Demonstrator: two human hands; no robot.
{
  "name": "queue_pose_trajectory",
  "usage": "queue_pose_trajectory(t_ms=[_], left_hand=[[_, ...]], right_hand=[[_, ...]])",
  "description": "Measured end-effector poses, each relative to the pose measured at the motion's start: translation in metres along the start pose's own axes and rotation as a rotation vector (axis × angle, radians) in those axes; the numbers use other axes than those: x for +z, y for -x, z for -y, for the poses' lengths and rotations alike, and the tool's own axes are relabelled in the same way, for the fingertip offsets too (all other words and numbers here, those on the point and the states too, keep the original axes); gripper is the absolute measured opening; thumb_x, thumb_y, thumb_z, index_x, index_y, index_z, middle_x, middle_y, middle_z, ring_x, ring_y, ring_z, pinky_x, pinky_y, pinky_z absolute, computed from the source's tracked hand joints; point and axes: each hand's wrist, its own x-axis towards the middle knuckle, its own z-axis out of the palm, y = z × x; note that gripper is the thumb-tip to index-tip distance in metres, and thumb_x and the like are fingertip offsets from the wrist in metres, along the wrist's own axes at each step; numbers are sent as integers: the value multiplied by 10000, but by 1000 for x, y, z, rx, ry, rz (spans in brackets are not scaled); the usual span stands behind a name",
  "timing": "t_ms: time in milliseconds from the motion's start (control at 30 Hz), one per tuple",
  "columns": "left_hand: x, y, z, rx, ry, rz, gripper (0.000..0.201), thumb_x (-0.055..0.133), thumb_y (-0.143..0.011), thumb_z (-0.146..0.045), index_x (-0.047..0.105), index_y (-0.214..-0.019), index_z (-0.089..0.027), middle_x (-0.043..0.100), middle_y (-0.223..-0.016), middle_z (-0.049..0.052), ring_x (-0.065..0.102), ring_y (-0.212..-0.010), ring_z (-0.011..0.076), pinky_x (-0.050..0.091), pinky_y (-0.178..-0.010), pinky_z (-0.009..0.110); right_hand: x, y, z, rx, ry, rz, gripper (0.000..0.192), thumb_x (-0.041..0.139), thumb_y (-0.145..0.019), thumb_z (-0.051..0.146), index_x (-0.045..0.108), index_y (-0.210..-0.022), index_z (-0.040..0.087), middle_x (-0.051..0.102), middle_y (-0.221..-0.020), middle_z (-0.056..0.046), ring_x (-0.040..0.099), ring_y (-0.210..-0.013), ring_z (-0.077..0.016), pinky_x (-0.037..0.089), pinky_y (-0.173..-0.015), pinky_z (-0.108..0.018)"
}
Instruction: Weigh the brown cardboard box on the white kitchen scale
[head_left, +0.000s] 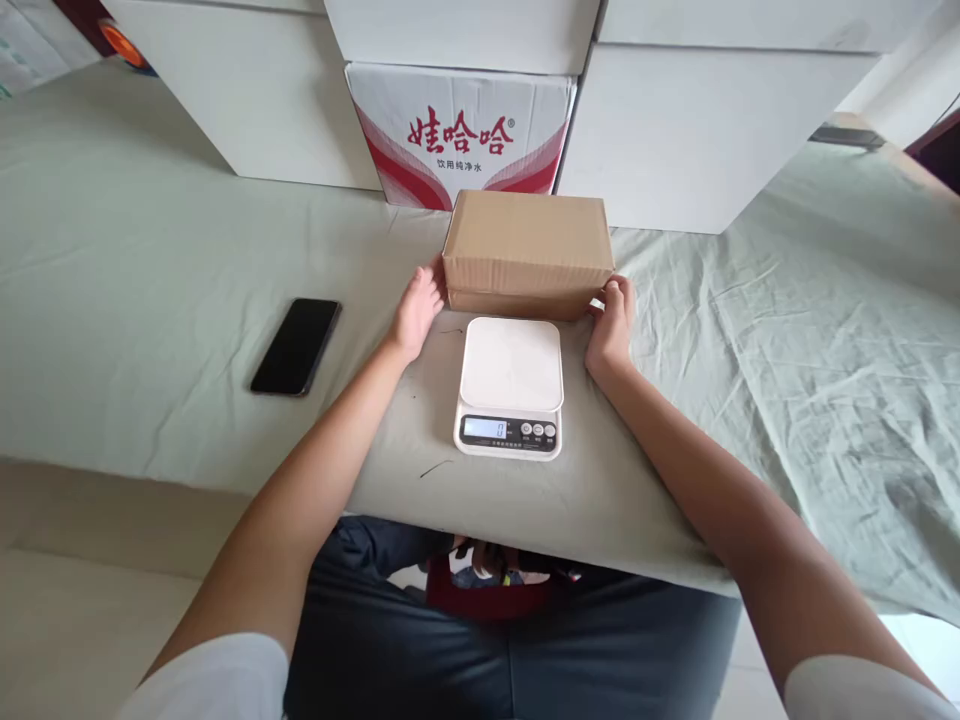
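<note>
Right now I see my left hand with fingers spread open against the left end of one brown cardboard box, while my right hand curls its fingers loosely against the right end. That box sits on the cloth-covered worktop just behind one white kitchen scale reading zero; one black phone lies well to the left.

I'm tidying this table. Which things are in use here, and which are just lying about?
In use:
- brown cardboard box, left hand and right hand at its ends
- white kitchen scale, reading 0

Lying about:
- black phone
- red-and-white printed carton
- white boxes
</note>
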Motion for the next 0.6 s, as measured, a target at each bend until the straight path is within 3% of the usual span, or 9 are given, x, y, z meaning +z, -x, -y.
queue_pose_trajectory(t_ms=[333,600], left_hand=[[0,-1,4,-13,21,-4,1069,471,-934,-1050,626,-1740,-365,453,-1965,56,297,-1890,362,266,-1535,577],[0,-3,7,-26,15,-12,1089,473,-908,-1068,640,-1724,-367,485,-1947,64,246,-1904,360,221,-1543,574]], right_hand=[[-1,2,3,-21,67,4,477,695,-969,768,616,-1030,301,664,-1183,-9,655,-1114,-200,586,-885,-337],[0,3,5,-10,45,-13,444,717,-948,734,653,-1012,300,678,-1191,-11,644,-1134,-202,590,-894,-328]])
